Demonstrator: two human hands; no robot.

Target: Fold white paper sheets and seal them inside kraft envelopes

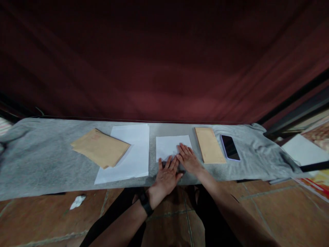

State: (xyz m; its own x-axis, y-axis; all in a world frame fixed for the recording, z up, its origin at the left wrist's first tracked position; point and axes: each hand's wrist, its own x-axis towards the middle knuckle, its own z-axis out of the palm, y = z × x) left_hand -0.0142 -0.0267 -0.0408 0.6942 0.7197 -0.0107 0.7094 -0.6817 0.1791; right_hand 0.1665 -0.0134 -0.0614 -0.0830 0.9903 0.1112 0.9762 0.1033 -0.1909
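A small white sheet of paper (168, 144), perhaps folded, lies on the grey cloth in front of me. My left hand (167, 176) rests flat at its near edge with the fingers spread. On the sheet's right part lies my right hand (188, 158), fingers stretched out and pressing down. The two hands almost meet at the fingertips. To the right is a stack of brown envelopes (210, 145). Larger white sheets (138, 151) lie to the left, partly covered by several brown envelopes (102, 145) set at an angle.
A phone (230, 147) with a purple edge lies right of the envelope stack. Grey cloth (38, 154) covers the long narrow table. A dark red curtain (164, 68) hangs behind it. A crumpled white tissue (77, 202) is on the tiled floor (51, 223). A white board (304, 150) stands at far right.
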